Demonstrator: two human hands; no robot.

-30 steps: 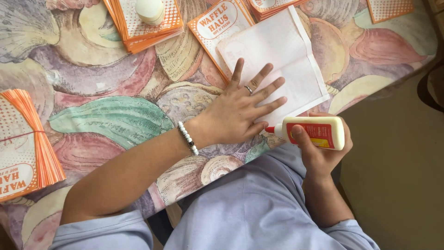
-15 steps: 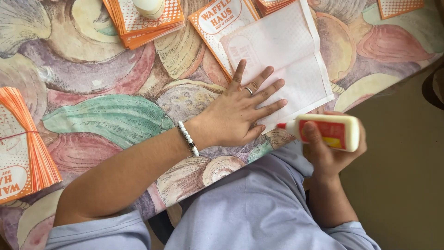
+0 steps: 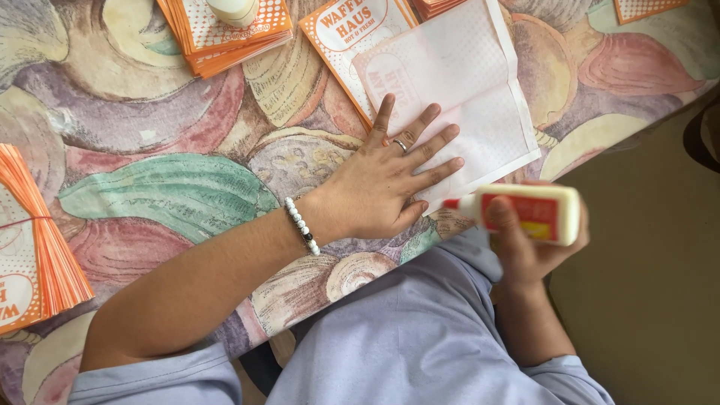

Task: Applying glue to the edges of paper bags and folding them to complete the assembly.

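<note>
My left hand (image 3: 390,180) lies flat, fingers spread, on a white sheet of paper (image 3: 465,90) whose printed side faces down on the patterned table. It wears a ring and a bead bracelet. My right hand (image 3: 529,244) holds a white glue bottle (image 3: 525,212) with a red label, lying sideways. Its red tip points left at the near edge of the sheet, just off the table's edge.
An orange and white printed paper bag (image 3: 341,30) lies under the sheet. A stack of the same bags (image 3: 225,34) with a white round object (image 3: 232,9) on top sits at the far side. A bundled stack (image 3: 34,240) is at the left. The table edge (image 3: 600,142) runs diagonally at right.
My right hand has moved the glue bottle a little to the right and away from the sheet's near corner. The left hand stays pressed on the paper.
</note>
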